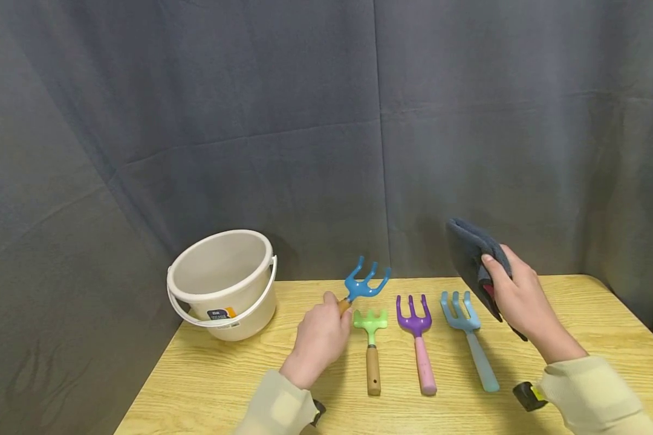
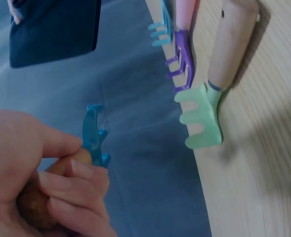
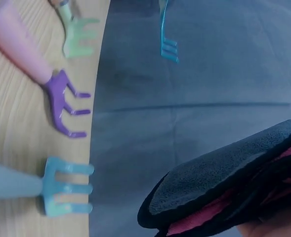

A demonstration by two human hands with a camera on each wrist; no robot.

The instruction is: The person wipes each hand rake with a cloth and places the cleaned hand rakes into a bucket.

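Note:
My left hand [image 1: 321, 338] grips the wooden handle of a blue rake [image 1: 366, 280] and holds it tilted up above the table; the left wrist view shows my fingers [image 2: 71, 190] curled round the handle below the blue rake [image 2: 93, 136]. My right hand [image 1: 517, 296] pinches a folded dark grey cloth [image 1: 470, 254], raised above the table's right side; the cloth [image 3: 224, 185] shows a red inner side. Flat on the table lie a green rake [image 1: 371, 338], a purple fork [image 1: 416, 329] with a pink handle and a light blue fork [image 1: 468, 332].
A cream plastic bucket [image 1: 225, 284] with a white handle stands at the table's back left corner. The wooden table [image 1: 223, 386] is backed by a dark grey curtain [image 1: 326, 121]. A wrist strap [image 1: 529, 396] shows on my right sleeve.

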